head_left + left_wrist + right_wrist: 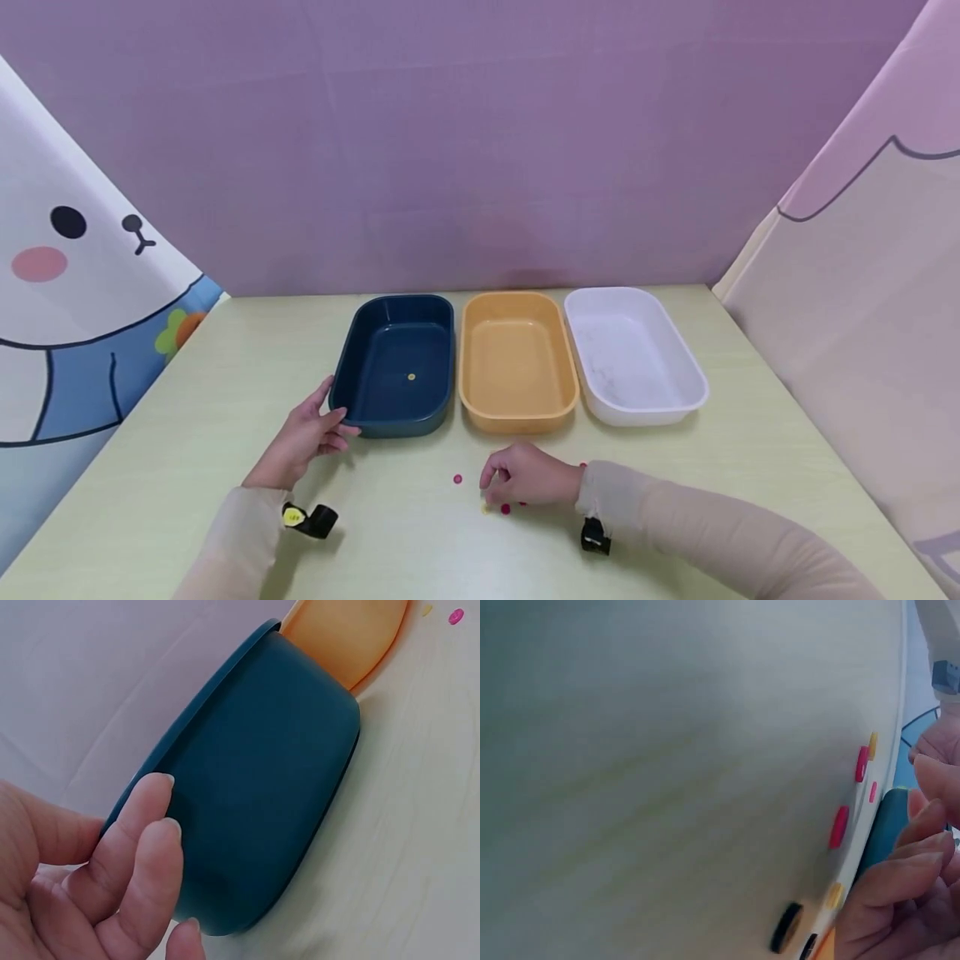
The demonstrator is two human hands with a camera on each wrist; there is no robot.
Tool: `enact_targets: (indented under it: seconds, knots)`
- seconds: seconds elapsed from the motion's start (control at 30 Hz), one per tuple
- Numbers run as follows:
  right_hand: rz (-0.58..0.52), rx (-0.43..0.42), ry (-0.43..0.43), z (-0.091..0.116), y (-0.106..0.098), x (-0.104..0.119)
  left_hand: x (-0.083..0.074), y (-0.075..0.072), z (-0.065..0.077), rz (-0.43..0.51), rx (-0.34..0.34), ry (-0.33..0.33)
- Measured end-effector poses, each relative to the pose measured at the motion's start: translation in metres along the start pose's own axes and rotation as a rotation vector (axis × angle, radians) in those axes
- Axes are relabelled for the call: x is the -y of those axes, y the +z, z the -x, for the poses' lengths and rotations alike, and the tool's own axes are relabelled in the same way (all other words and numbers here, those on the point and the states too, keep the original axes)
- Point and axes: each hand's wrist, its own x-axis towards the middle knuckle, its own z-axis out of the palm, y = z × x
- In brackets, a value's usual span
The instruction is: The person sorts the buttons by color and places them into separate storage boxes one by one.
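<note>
My left hand [303, 437] grips the near left corner of a dark blue tray [396, 428]. In the left wrist view, the thumb is behind the tray's rim and the fingers lie against its outer wall. A small yellow button-like disc [411, 377] lies inside this tray. Over the table in front of the orange tray [519, 423], my right hand [532, 475] hovers with loosely bent fingers, and nothing shows between them. Close to it are a yellow disc [484, 507], a red disc [506, 508] and another red disc [458, 478]. The right wrist view also has a black-edged disc [787, 928].
The orange tray stands between the dark blue one and a white tray [645, 414], all in a row at the back of the pale table [405, 542]. A purple cloth [510, 150] hangs behind them. Printed cloths flank the left and right sides.
</note>
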Motion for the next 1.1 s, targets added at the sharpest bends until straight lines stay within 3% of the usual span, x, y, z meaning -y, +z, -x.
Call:
enact_targets:
  seconds: [0.33,0.8,1.1]
  knots:
    - [0.195,0.040,0.011,-0.002,0.003,0.004,0.001,-0.002,-0.002,-0.006,0.001,0.007]
    - [0.252,0.067,0.044,-0.007,0.008,0.010,0.002,-0.003,-0.003,-0.012,-0.007,-0.010]
    - [0.295,0.075,0.015,-0.006,0.008,0.010,0.004,-0.003,-0.004,-0.003,0.008,0.007]
